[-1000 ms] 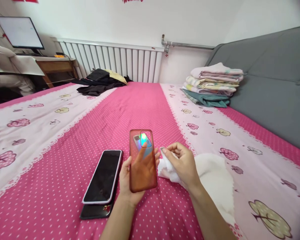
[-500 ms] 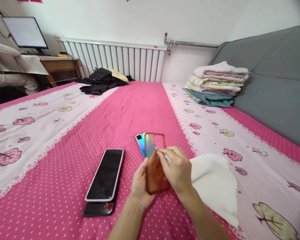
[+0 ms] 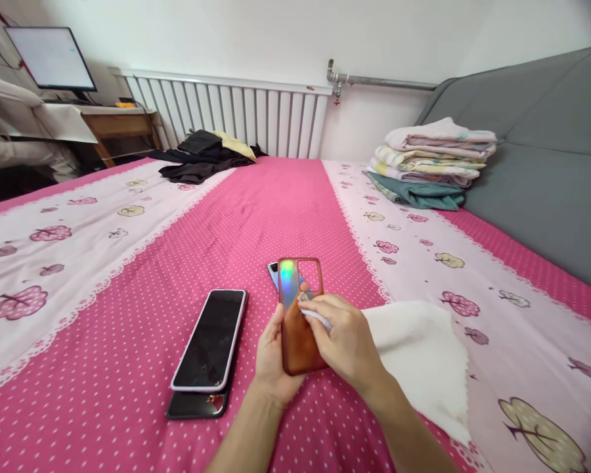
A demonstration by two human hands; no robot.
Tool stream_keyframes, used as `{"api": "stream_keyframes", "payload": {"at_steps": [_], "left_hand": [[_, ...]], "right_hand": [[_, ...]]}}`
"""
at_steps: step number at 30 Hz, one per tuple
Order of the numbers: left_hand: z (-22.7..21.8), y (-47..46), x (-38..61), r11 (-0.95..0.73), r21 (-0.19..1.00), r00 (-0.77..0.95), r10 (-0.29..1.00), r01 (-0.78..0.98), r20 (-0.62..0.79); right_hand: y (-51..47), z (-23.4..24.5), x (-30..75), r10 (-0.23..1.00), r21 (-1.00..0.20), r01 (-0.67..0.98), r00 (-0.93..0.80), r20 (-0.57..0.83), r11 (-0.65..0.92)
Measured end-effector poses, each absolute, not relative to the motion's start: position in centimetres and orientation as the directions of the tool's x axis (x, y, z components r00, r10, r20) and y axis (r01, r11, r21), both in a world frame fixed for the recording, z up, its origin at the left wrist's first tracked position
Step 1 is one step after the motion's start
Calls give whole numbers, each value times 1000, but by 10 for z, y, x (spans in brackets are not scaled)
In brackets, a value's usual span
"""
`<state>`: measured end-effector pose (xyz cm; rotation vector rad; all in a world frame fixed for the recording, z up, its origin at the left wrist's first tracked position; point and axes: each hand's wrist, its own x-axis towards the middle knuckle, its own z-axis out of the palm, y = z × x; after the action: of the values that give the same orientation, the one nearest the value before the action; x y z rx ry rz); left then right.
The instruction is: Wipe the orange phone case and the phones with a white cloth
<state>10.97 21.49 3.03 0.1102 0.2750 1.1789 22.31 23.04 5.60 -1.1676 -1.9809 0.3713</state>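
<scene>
My left hand (image 3: 272,358) grips a translucent reddish-brown phone case (image 3: 298,315) upright above the pink bedsheet (image 3: 256,217). My right hand (image 3: 345,341) pinches a small white wipe (image 3: 318,318) and presses it against the case's face. Behind the case lies an iridescent blue phone (image 3: 274,270), mostly hidden. To the left, a black-screened phone with a light rim (image 3: 211,338) rests on top of a dark phone (image 3: 194,406).
A white cloth (image 3: 421,358) lies on the bed under my right forearm. Folded blankets (image 3: 431,164) stack by the grey headboard (image 3: 546,157). Dark clothes (image 3: 201,157) lie near the radiator (image 3: 236,115). A monitor (image 3: 52,59) stands on a desk at far left.
My right hand came from beside the case onto its face with the wipe. The left hand turned the case and now holds it more squarely toward me.
</scene>
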Motion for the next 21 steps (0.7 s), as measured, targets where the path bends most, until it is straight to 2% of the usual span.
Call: {"api": "stream_keyframes", "payload": {"at_steps": [6, 12, 17, 19, 21], "left_hand": [[30, 215, 111, 377, 226, 349, 924, -898, -155], [32, 214, 113, 385, 238, 365, 923, -892, -125], [34, 214, 111, 374, 294, 360, 927, -879, -103], [34, 213, 112, 375, 312, 362, 927, -873, -101], [34, 211, 115, 387, 335, 385, 920, -859, -76]], "right_hand": [[228, 64, 231, 830, -617, 562, -447, 334, 551], [225, 70, 237, 779, -688, 456, -569, 263, 565], [221, 80, 248, 676, -838, 285, -726, 128, 465], [222, 83, 254, 783, -881, 252, -594, 185, 400], [225, 84, 257, 904, -870, 286, -275, 327, 401]]}}
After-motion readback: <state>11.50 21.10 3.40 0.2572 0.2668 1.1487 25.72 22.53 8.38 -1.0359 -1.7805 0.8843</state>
